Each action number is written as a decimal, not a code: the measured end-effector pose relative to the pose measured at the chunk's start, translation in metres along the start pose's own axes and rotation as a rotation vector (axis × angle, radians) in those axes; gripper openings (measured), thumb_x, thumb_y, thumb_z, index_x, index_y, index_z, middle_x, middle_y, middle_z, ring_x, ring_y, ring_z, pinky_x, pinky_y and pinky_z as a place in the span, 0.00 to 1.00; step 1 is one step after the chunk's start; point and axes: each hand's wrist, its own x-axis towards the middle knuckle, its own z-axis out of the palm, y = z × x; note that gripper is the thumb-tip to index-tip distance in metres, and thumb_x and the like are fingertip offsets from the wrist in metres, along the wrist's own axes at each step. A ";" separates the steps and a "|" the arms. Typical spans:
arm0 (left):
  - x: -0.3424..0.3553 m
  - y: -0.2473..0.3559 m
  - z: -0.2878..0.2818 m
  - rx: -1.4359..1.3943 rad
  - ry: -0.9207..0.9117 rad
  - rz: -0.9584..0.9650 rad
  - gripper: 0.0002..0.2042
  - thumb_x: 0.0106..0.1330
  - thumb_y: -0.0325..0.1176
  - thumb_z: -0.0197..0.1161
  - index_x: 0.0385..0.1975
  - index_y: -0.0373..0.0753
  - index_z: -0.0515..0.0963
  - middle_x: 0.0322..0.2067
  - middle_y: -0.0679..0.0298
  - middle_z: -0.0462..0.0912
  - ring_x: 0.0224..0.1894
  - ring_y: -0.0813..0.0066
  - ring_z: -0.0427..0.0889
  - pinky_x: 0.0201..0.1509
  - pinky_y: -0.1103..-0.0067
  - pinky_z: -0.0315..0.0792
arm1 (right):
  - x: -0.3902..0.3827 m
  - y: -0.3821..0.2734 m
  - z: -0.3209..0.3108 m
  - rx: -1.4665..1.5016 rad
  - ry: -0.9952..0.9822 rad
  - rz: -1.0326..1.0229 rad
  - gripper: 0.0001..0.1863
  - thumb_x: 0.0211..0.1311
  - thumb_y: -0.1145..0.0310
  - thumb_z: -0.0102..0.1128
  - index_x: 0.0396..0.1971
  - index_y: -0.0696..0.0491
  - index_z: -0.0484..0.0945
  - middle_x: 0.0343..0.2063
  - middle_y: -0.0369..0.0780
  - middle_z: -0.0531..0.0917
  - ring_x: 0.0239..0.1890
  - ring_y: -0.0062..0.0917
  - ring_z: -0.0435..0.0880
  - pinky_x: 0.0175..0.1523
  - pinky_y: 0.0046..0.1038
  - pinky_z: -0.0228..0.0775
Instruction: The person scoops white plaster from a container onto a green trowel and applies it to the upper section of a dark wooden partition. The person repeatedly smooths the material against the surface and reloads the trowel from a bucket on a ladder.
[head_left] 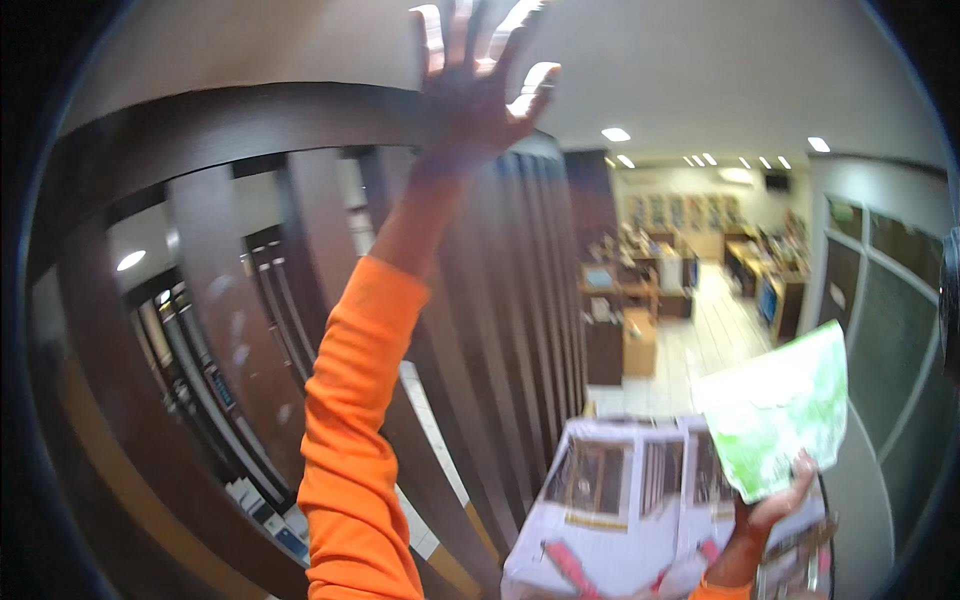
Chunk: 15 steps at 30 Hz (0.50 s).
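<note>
Holds a green-and-white sheet (pixel 775 400) at the right side of the view, clamped by its lower edge in the right grip (pixel 775 505), with the thumb on the near face, above a picture-printed white covering (pixel 600 480). Points upward from there, with the top edge climbing rightward; too nearly square to settle a long axis. Too blurred to make out any lettering. Looks thin, mottled, whitest in the middle. Lifts the left grip (pixel 475 95) high by a brown slatted partition (pixel 205 240), with fingers spread apart.
</note>
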 end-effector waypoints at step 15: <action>-0.171 0.439 -0.199 -2.290 -0.486 -1.894 0.39 0.65 0.51 0.68 0.66 0.28 0.62 0.59 0.54 0.74 0.60 0.65 0.76 0.63 0.67 0.71 | -0.047 -0.017 0.001 -0.329 -0.098 0.146 0.20 0.65 0.74 0.62 0.56 0.62 0.74 0.47 0.41 0.83 0.48 0.23 0.82 0.54 0.27 0.76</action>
